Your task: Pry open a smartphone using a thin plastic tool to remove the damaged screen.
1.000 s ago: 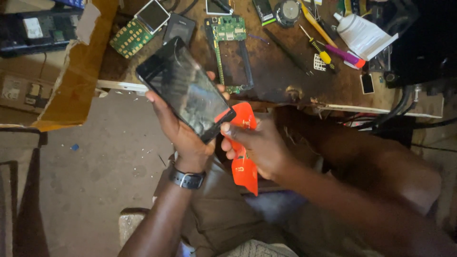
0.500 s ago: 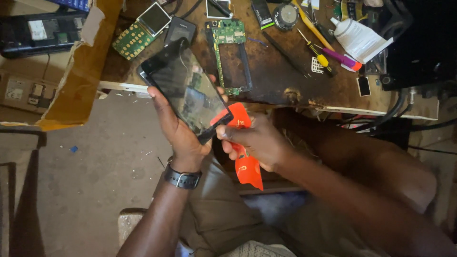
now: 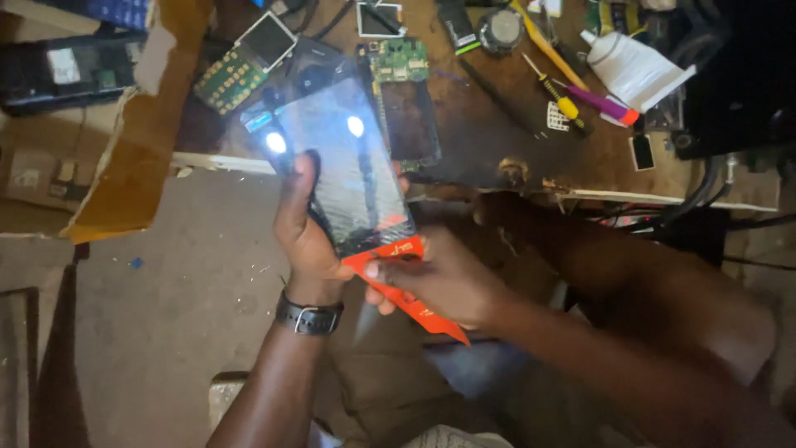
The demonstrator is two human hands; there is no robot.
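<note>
1. Below the front edge of the desk (image 3: 497, 133), over my lap, my left hand (image 3: 303, 228) is wrapped around a phone screen panel (image 3: 344, 166), thumb up along its left side, fingers behind it.
2. That panel is tilted with its glass face toward me, and two bright spots of light reflect in the glass near its top.
3. My right hand (image 3: 435, 278) is closed on an orange plastic card (image 3: 402, 286), pinched between thumb and fingers.
4. One corner of the card touches the panel's bottom edge; whether it has slipped under the glass, I cannot tell.
5. A dark watch (image 3: 308, 315) sits on my left wrist.
6. On the desk beyond the panel lies an opened phone body with a green circuit board (image 3: 406, 99) at its top.
7. Left of that lies a keypad phone board with a small screen (image 3: 245, 58).
8. Further right are a yellow-handled screwdriver (image 3: 560, 99), a pink pen (image 3: 601, 104) just beside it, and a white squeeze bottle (image 3: 634, 70).
9. A torn cardboard box (image 3: 137, 141) stands at the left of the desk, above the bare floor (image 3: 166, 307).
</note>
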